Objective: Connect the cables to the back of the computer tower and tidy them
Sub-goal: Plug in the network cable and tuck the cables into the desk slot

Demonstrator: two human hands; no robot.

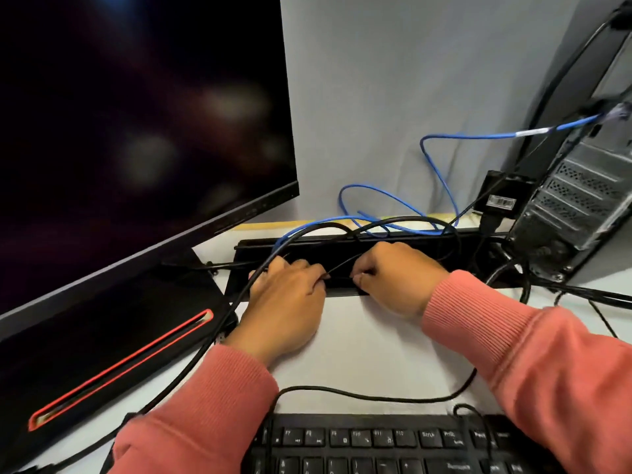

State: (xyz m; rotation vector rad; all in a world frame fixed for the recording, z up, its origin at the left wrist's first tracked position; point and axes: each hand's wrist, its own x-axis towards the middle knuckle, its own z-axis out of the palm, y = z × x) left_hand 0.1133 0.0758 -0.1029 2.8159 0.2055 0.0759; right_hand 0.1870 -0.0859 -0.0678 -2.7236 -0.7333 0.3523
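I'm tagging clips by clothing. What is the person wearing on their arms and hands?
Both arms are in long salmon-pink knit sleeves with ribbed cuffs ending at the wrists. The left hand and right hand are bare: no gloves, and no rings or watch show from this view.

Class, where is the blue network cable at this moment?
In the head view, the blue network cable runs from the computer tower at right, looping down behind both hands toward the black cable tray.
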